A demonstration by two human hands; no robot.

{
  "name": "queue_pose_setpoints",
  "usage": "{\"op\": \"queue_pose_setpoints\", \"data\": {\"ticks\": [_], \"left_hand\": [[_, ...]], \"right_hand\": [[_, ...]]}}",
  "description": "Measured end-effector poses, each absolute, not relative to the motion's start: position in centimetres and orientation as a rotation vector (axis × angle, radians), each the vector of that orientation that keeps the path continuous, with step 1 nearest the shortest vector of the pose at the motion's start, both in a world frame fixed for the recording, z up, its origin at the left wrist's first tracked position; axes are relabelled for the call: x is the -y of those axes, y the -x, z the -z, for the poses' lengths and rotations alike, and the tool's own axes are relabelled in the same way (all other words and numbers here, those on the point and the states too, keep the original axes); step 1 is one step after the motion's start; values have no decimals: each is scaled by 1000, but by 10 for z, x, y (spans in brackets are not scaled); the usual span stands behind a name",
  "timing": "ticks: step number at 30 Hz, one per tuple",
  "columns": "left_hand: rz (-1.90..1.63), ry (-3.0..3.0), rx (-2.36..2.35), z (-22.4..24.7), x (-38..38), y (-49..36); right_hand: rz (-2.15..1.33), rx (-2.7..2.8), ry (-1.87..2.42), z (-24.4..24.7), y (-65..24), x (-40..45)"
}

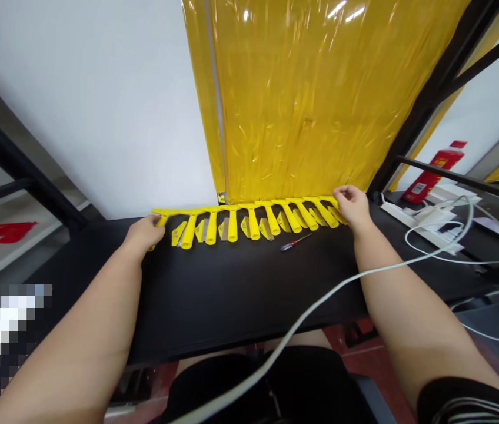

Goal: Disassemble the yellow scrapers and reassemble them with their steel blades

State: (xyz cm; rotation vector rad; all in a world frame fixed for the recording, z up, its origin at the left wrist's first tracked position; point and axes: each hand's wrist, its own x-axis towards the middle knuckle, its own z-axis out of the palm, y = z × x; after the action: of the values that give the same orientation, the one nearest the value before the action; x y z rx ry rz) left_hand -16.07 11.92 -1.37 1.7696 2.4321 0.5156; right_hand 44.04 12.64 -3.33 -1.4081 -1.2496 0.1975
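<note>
A row of several yellow plastic tools lies side by side along the back of the black table. Each has a round handle pointing toward me and a flat crosspiece at the back; metal plates with screws show between the handles. At the row's left end, my left hand has its fingers closed around the leftmost tool. My right hand is at the right end, thumb and fingertips pinched against the last tools; what lies inside the pinch is hidden. A small screwdriver with a clear purplish handle lies in front of the row.
A yellow plastic curtain and a white panel rise behind the table. To the right are a red bottle, white boxes and adapters. A white cable crosses in front of my right forearm. Black frame posts stand on both sides.
</note>
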Motion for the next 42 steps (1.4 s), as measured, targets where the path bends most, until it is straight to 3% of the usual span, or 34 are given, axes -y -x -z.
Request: {"op": "queue_pose_setpoints", "data": {"ticks": [12, 42], "left_hand": [[-513, -1878, -2352, 17, -121, 155], [-493, -1820, -2328, 14, -118, 148]], "right_hand": [[118, 1045, 1843, 51, -501, -127], [-22, 1319, 2175, 63, -504, -147]]}}
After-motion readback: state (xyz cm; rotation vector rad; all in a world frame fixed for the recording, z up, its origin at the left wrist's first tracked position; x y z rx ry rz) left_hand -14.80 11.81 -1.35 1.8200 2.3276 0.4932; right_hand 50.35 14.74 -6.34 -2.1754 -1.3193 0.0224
